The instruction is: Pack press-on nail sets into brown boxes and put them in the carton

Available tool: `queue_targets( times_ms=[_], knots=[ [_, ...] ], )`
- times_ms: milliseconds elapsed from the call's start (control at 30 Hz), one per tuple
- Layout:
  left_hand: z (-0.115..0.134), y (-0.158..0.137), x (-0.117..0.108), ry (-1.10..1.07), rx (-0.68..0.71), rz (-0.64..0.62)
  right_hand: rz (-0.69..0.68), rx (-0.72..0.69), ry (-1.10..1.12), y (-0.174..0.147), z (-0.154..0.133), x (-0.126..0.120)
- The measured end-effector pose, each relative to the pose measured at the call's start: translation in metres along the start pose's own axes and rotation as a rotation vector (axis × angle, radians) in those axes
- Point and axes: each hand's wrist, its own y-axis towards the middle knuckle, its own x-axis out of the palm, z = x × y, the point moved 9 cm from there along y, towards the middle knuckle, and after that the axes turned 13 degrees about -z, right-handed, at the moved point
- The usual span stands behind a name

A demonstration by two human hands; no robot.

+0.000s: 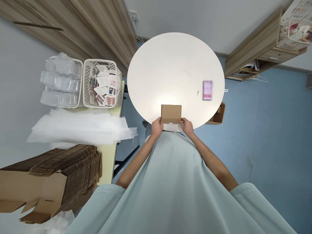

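Note:
A small brown cardboard box (171, 112) sits at the near edge of the round white table (175, 65). Its top looks folded down, and a small notch shows in the middle of its near edge. My left hand (157, 127) grips the near left corner with bent fingers. At the near right corner, my right hand (187, 126) pinches the box between thumb and fingers. The inside of the box is hidden.
A phone-like pink item (207, 90) lies on the table's right. Left are a white basket of cards (99, 83), clear plastic trays (60, 81), white sheets (80, 126) and stacked flat cardboard boxes (73, 172). An open brown carton (218, 114) stands below the table's right edge.

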Motion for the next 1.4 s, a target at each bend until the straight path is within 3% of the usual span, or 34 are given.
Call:
queue_targets(
  times_ms=[367, 533, 667, 800, 900, 1400],
  knots=[
    [-0.015, 0.01, 0.005, -0.143, 0.034, 0.042, 0.035, -0.048, 0.123, 0.017, -0.002, -0.001],
    [0.002, -0.013, -0.018, -0.234, 0.133, 0.108, 0.135, -0.144, 0.28, -0.006, -0.011, -0.027],
    [0.008, -0.025, -0.031, -0.296, 0.137, 0.113, 0.142, -0.111, 0.315, -0.021, -0.008, -0.046],
    [0.004, -0.015, -0.027, -0.375, 0.077, 0.045, 0.119, -0.075, 0.37, -0.018, -0.002, -0.048],
    [0.006, -0.005, -0.023, -0.451, 0.115, 0.02, 0.129, -0.118, 0.446, -0.012, -0.002, -0.047],
    [0.009, 0.012, -0.028, -0.471, 0.061, 0.035, 0.151, -0.187, 0.449, 0.012, -0.007, -0.056]
  ],
)
